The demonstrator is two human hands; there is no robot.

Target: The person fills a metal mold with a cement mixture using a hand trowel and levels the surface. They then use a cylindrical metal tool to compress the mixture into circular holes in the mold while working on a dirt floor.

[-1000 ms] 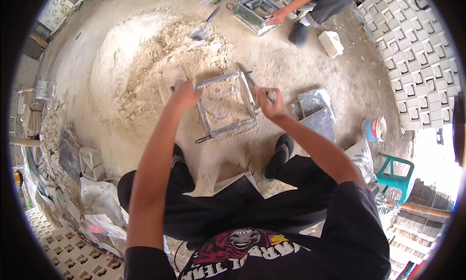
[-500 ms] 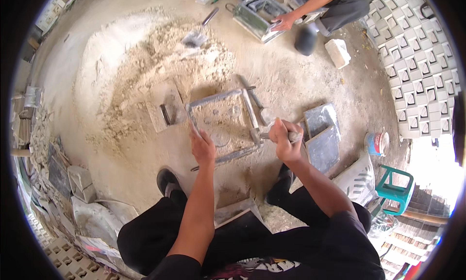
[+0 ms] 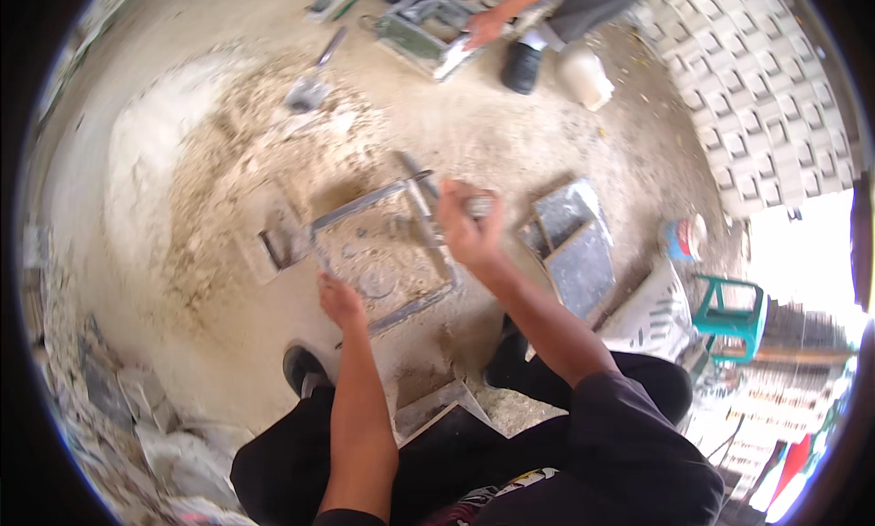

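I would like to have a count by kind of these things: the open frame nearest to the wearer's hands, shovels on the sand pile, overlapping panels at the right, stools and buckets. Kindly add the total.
Grey open rectangular frame: 1
Small grey-bladed shovel: 1
Upper grey flat panel and lower grey flat panel: 2
Green plastic stool: 1
Blue, red and white bucket: 1
Total: 6

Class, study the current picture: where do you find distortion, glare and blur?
Head view: the pale block wall curves with the fisheye rim; head view: glare whites out the background above the green stool; head view: blur softens the right hand and rectangular frame.
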